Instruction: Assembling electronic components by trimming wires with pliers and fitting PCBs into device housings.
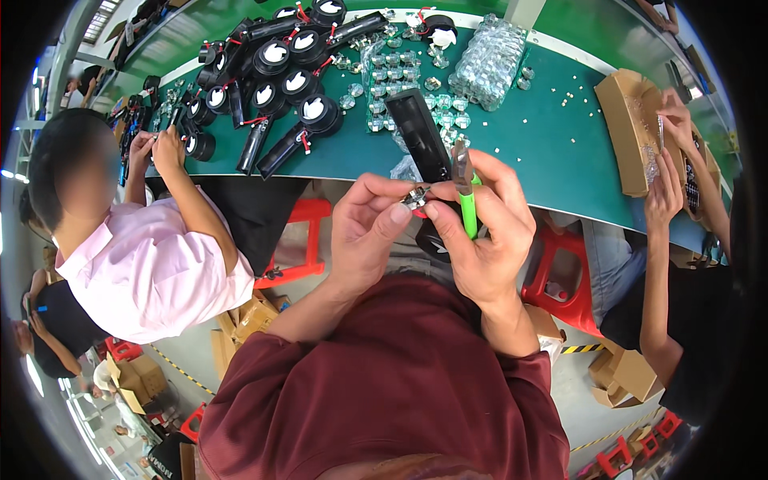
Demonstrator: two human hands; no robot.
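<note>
In front of my chest, my left hand [366, 230] pinches a small round circuit board [414, 198] between thumb and fingers. My right hand [492, 232] keeps a pair of green-handled nippers [468, 212] in its grip, jaws pointing up, while its thumb and a fingertip reach the same board. Just beyond the fingers a long black plastic housing [418, 132] slants up over the table edge; whether a finger supports it I cannot tell. Part of a dark round piece [433, 238] shows below, between my hands.
On the green table [552, 132] lie black handled units with round heads [308, 80], panels of small circuit boards [394, 76] and a stack in bubble wrap [490, 64]. Co-workers sit at both sides, the right one beside a cardboard box [624, 132]. Red stools [308, 240] stand close by.
</note>
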